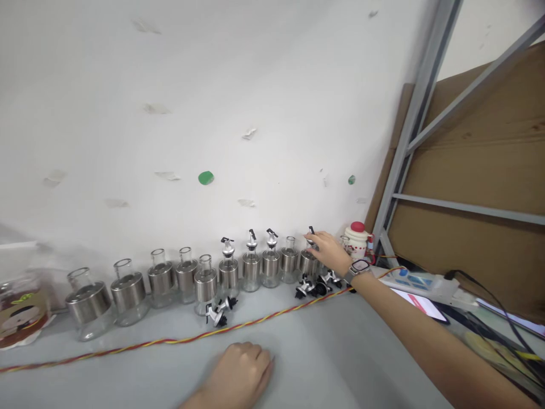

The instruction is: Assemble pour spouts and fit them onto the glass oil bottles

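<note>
The right hand (328, 251) is clasping a bottle pourer spout (311, 230). The left hand (242, 370) is resting loosely fisted.

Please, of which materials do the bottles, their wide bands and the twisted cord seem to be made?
Bottles: probably clear glass, glossy; see-through with bright rims, though clear plastic is possible.
Bands: likely steel with a satin finish, from the soft grey sheen.
Cord: perhaps smooth plastic-coated wire; red and yellow strands twist together.

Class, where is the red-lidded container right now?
Right of centre in the head view, the red-lidded container stands near the wall, right of the right hand.
</note>
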{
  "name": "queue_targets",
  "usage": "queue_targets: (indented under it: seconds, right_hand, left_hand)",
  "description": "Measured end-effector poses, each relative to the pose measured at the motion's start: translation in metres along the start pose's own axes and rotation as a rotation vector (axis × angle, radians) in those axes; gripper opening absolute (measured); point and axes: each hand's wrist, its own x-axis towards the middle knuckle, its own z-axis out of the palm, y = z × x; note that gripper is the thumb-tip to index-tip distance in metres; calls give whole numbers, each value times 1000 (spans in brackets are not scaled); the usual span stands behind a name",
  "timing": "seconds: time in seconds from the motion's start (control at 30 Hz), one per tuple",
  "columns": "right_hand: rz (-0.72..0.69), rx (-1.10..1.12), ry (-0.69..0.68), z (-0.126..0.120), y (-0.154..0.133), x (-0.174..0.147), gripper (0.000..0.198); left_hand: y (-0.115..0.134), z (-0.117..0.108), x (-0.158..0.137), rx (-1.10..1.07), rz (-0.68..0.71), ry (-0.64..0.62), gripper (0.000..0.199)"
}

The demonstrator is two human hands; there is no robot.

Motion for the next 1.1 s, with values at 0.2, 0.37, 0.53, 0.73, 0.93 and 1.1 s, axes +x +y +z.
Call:
queue_targets:
  seconds: [0.2,0.37,0.53,0.73,0.93,1.1]
  right_hand:
    - [46,44,48,10,1,-3,28]
    - [90,83,115,19,-3,-8,25]
    - [124,128,146,26,-6,-12,26]
    - [111,192,90,10,-8,-17,35]
    - [381,351,260,-3,-11,-65,36]
    - [544,455,-58,32,-14,-103,31]
  left_hand:
    - [0,1,1,5,10,1,16]
    - [-2,8,1,23,11,25,14]
    - [-3,11,1,22,19,23,14]
    - [-2,8,1,11,17,26,15]
    - [-2,8,2,15,30,27,15]
    - [-1,5,2,15,22,18,16]
